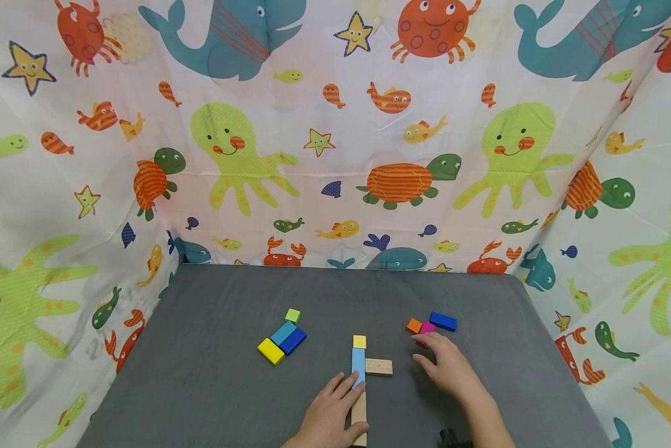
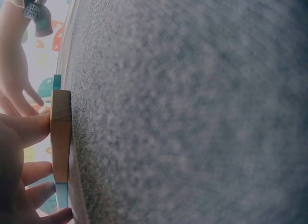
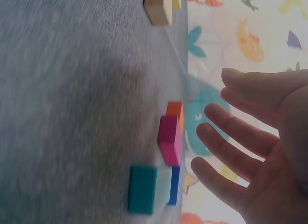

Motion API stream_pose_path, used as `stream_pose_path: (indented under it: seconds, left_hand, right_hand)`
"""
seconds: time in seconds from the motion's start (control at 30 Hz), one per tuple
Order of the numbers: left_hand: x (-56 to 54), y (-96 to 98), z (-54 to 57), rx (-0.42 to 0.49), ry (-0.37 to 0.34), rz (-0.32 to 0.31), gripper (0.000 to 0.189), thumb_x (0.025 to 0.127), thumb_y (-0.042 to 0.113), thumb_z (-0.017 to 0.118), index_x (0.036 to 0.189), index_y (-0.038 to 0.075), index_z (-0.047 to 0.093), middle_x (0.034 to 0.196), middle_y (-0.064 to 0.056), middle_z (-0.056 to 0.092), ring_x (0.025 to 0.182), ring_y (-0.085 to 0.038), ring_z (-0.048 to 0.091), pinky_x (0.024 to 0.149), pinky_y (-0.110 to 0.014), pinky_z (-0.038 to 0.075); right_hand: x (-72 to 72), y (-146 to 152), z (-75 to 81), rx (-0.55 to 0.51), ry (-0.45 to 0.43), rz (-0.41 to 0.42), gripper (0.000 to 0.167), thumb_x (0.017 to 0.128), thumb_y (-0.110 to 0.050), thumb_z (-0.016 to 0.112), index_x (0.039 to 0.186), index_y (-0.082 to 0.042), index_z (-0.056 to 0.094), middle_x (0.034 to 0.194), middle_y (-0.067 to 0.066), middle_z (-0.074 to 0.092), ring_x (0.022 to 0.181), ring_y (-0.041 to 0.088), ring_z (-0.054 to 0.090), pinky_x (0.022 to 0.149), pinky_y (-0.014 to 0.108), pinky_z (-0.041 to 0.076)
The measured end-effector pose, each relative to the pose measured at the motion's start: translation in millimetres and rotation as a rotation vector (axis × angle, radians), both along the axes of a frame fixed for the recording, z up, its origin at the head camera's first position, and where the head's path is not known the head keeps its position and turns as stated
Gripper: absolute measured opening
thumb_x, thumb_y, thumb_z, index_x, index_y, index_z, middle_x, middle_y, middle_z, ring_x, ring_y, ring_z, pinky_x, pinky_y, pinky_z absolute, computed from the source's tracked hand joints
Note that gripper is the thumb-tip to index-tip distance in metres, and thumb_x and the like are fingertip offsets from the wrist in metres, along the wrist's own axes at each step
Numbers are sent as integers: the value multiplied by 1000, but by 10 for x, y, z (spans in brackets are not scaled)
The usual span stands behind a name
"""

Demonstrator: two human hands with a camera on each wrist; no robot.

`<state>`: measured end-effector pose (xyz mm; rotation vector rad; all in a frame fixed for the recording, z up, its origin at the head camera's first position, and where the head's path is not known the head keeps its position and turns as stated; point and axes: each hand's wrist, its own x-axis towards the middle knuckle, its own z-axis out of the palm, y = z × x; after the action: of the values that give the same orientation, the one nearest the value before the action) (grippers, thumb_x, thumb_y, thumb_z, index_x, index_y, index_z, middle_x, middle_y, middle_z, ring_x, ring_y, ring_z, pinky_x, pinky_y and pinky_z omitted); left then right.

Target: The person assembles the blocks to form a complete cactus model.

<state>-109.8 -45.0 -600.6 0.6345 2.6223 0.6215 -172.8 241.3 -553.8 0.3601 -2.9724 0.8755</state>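
Observation:
My left hand (image 1: 331,409) rests with fingertips on a light blue block (image 1: 358,361) and its thumb on a plain wooden block (image 1: 358,407), flat on the table. These lie end to end, with a small yellow block (image 1: 359,341) at the far end. Another wooden block (image 1: 379,367) sticks out to the right. Fingers spread and holding nothing, my right hand (image 1: 444,364) hovers above the table. Nearest to it are a magenta block (image 3: 169,139), an orange block (image 1: 414,325) and a blue block (image 1: 443,321). A teal block (image 3: 143,189) shows only in the right wrist view.
Left on the grey table (image 1: 201,386) sits a group of a green block (image 1: 293,315), a light blue one, a dark blue block (image 1: 293,340) and a yellow block (image 1: 271,351). A sea-animal curtain (image 1: 313,174) surrounds the back and sides.

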Motion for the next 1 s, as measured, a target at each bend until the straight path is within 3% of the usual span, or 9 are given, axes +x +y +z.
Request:
stream_pose_path:
  seconds: [0.57, 0.83, 1.0]
  left_hand:
    - [-15, 12, -26, -17, -8, -4, 74, 91, 65, 61, 156, 36, 38, 165, 13, 29, 149, -29, 34, 115, -54, 38]
    - [-24, 24, -32, -25, -16, 2, 74, 90, 66, 61, 155, 38, 38, 165, 14, 29, 149, -29, 34, 114, -55, 39]
    - [-22, 27, -28, -28, -24, 3, 74, 90, 65, 61, 155, 37, 39, 164, 14, 30, 149, -29, 34, 114, -55, 39]
  right_hand:
    - [118, 468, -46, 21, -66, -82, 54, 87, -30, 81, 135, -10, 64, 134, 14, 62, 122, 36, 59, 101, 62, 47]
    - [168, 589, -95, 30, -196, -96, 76, 79, -41, 86, 142, -10, 57, 142, 21, 55, 130, 44, 51, 103, 67, 42]
    - [150, 646, -151, 16, -274, -72, 87, 73, -36, 91, 146, -7, 52, 149, 24, 49, 136, 48, 45, 106, 68, 38]
